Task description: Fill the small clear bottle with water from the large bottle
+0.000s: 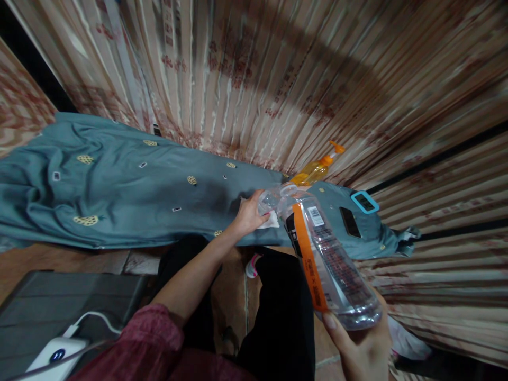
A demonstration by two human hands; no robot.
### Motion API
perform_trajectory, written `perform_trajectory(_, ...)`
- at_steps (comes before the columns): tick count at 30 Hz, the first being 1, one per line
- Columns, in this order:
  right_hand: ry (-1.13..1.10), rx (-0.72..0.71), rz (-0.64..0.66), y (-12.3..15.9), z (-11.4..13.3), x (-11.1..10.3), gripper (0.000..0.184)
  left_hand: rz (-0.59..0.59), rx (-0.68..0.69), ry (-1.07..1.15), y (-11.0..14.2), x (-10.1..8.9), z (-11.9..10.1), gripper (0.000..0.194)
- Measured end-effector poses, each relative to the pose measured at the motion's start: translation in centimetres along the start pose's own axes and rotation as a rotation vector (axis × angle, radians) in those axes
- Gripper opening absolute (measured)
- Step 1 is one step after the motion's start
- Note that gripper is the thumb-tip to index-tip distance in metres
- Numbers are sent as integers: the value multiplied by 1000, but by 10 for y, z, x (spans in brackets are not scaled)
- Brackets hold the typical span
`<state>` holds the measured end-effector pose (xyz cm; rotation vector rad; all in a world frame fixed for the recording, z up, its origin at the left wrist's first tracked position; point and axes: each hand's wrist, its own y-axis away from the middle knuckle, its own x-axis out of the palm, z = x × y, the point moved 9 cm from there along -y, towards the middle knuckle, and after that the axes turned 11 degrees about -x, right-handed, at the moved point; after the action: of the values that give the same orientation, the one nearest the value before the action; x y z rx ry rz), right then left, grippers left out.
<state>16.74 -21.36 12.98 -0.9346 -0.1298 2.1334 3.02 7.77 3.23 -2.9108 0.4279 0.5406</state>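
Note:
My right hand (pixel 359 341) grips the base of a large clear plastic bottle (pixel 343 270) with an orange and black label. This bottle is tilted, its neck pointing up and left towards a smaller clear plastic container (pixel 271 199). Around that container my left hand (pixel 250 214) is closed, just above the cloth. Whether the two mouths touch I cannot tell. A white tissue (pixel 271 220) lies beneath my left hand. Behind the bottle neck is a pump bottle (pixel 313 172) of yellow-orange liquid with an orange pump head, partly covered by the large bottle.
A teal pineapple-print cloth (pixel 130 196) covers the long surface. On its right part lie a dark phone (pixel 350 221) and a blue-framed digital timer (pixel 364 201). A pleated curtain (pixel 246 79) hangs behind. At lower left, a white power bank (pixel 55 357) with a cable rests on a grey case (pixel 99 291).

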Motion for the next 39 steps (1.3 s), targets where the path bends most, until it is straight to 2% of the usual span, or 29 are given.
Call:
perform_trajectory(6,-15,16,-3,-1,-2,-1,89,-2,-3,-18,-1,1,2,64)
perform_trajectory(11,10,-1,-3,-1,12,1,81,14,-13,-54,0,2,1,65)
perform_trajectory(16,-6,10,-7,0,16,2,83,12,-9,-50,0,1,0,65)
perform_trajectory(25,-1,-8,26,-7,-13,-6,85,26,-45,-64,0,2,0,67)
perform_trajectory(33,4,-13,-11,-1,3,-2,87,22,-26,-53,0,2,0,66)
perform_trajectory(39,16,-21,45,-6,-23,-8,90,7,-30,-61,-1,1,0,67)
